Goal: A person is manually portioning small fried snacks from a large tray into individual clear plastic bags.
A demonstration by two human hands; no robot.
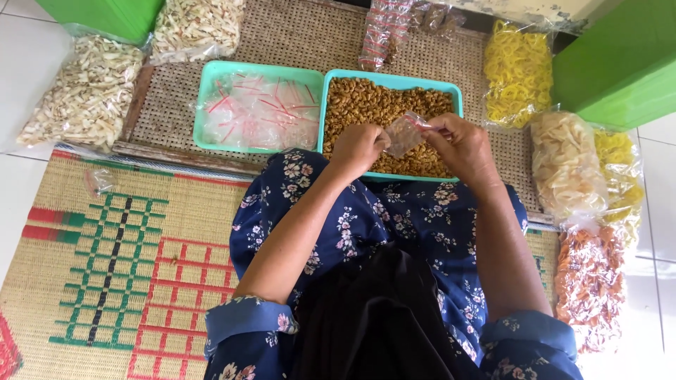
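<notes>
My left hand and my right hand together hold a small clear plastic bag with a red strip at its mouth. Both hands hover over the near edge of a teal tray filled with brown fried snack pieces. The left hand pinches the bag's left edge and the right hand pinches its upper right edge. To the left stands a second teal tray holding a heap of empty clear bags with red strips.
Large clear sacks of pale chips lie at the left, with yellow rings, pale crackers and orange snacks at the right. Filled small packets lie behind the trays. Green boxes stand at the corners. A woven mat covers the floor.
</notes>
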